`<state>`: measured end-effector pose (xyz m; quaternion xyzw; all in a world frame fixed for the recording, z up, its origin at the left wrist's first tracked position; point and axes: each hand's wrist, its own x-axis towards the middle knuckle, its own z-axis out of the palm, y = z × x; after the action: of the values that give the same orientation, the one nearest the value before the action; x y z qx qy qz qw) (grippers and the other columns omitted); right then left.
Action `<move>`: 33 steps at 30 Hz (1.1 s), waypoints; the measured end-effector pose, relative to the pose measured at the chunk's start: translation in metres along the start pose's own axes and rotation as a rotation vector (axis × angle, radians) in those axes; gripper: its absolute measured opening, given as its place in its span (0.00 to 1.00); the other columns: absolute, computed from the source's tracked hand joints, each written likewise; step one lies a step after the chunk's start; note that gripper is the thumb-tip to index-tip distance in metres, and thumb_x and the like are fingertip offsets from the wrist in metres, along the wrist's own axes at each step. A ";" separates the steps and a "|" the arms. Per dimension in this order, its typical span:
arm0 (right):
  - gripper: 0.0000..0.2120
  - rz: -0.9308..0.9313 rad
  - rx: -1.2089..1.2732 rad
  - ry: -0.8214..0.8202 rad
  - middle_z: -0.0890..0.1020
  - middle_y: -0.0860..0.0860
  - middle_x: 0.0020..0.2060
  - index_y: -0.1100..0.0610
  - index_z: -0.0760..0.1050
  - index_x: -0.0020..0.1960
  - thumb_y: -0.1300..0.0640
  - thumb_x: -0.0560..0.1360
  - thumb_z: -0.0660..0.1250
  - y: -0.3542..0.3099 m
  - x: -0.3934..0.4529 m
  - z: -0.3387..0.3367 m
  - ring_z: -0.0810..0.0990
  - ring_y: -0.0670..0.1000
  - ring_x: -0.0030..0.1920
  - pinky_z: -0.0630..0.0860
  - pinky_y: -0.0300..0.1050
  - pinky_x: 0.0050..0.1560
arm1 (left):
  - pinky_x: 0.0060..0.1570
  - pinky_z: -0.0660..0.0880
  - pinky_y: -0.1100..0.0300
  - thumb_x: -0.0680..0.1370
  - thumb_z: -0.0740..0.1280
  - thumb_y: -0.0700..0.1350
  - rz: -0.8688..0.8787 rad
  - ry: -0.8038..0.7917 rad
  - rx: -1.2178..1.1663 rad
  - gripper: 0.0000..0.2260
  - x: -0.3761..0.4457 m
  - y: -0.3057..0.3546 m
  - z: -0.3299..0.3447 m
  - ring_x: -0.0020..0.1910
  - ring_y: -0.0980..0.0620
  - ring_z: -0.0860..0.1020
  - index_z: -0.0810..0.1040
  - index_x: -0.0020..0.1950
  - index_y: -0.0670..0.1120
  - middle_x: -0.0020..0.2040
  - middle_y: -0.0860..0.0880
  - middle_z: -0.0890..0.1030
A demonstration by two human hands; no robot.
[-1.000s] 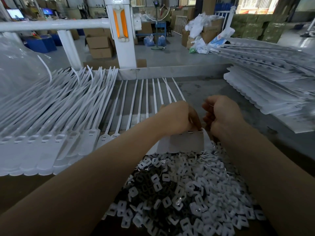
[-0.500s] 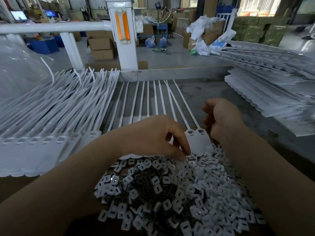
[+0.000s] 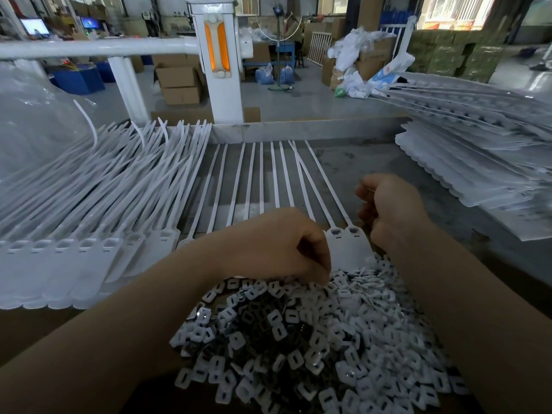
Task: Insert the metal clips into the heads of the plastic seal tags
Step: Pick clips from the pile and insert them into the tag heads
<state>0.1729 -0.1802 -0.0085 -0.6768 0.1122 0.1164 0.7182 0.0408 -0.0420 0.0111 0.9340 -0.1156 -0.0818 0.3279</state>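
A heap of small white-framed metal clips point(image 3: 298, 339) lies on the table in front of me. My left hand point(image 3: 277, 246) reaches down with curled fingers, and its fingertips pinch at a clip on the heap's far edge. Just to its right lie two white seal tag heads point(image 3: 348, 249), their slots facing up and their straps running away from me. My right hand point(image 3: 391, 210) hovers as a closed fist beside those heads; what it holds, if anything, is hidden. Several more tag straps point(image 3: 263, 180) lie side by side behind my left hand.
A thick stack of white seal tags point(image 3: 89, 228) fills the left of the table, beside a clear plastic bag point(image 3: 30, 130). More stacked tags point(image 3: 478, 162) are piled at the right. A metal rim point(image 3: 298, 131) and a white post point(image 3: 221, 85) bound the far edge.
My left hand has left the tag heads and dropped towards me onto the clip heap. Two tag heads now lie uncovered. The right fist has barely moved.
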 end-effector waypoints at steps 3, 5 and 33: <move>0.04 0.020 -0.044 -0.031 0.78 0.58 0.58 0.56 0.75 0.40 0.59 0.74 0.65 -0.003 -0.002 0.001 0.71 0.50 0.38 0.72 0.44 0.39 | 0.36 0.73 0.74 0.74 0.74 0.47 -0.098 0.111 -0.171 0.02 0.002 -0.005 -0.010 0.35 0.64 0.80 0.83 0.42 0.54 0.39 0.58 0.84; 0.04 0.016 -0.104 -0.062 0.79 0.58 0.51 0.57 0.75 0.41 0.60 0.75 0.65 -0.004 -0.002 0.001 0.70 0.50 0.36 0.70 0.44 0.37 | 0.35 0.73 0.73 0.75 0.73 0.46 -0.185 0.206 -0.270 0.01 0.003 -0.013 -0.015 0.34 0.63 0.79 0.84 0.44 0.52 0.39 0.54 0.85; 0.08 -0.259 -0.557 -0.377 0.80 0.51 0.36 0.59 0.77 0.56 0.57 0.79 0.64 0.007 -0.017 0.010 0.74 0.45 0.33 0.64 0.28 0.19 | 0.32 0.72 0.65 0.78 0.70 0.48 -0.418 0.213 -0.057 0.04 0.032 -0.024 -0.011 0.37 0.58 0.78 0.82 0.42 0.53 0.38 0.54 0.82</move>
<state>0.1544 -0.1697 -0.0089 -0.8218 -0.1450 0.1735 0.5229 0.0775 -0.0257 0.0026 0.9314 0.1180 -0.0522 0.3402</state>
